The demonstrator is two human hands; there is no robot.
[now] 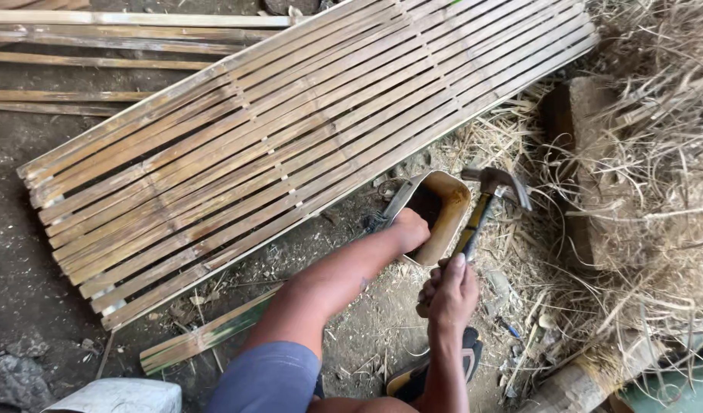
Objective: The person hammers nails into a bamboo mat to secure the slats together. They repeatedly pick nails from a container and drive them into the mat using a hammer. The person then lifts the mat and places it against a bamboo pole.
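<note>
Head view, person crouching over dirt ground [30, 291].

Landmark: yellow box [442, 214], an open-topped rectangular container sitting on the ground just below the lower edge of the woven bamboo panel [290, 138].

Left hand [410, 229] is reaching into the box opening, fingers dipping out of sight inside; cannot tell whether they are gripping anything or spread wide.

Right hand [451, 291] is sitting just below the box, fingers wrapping narrow and tight around the handle of a claw hammer [485, 203]. The hammer's handle is running up along the box's right side; its metal head is hanging beside the box's upper right corner, claw pointing right.

Bamboo panel is lying flat, slanting up and left of the box. Loose bamboo slats [99, 46] are lying well beyond it, far upper left of the box. A split green bamboo piece [206, 336] is lying lower left of the box. Dry straw [650, 191] is piling right of the box. A grey stone [19, 378] is lying far lower left.
</note>
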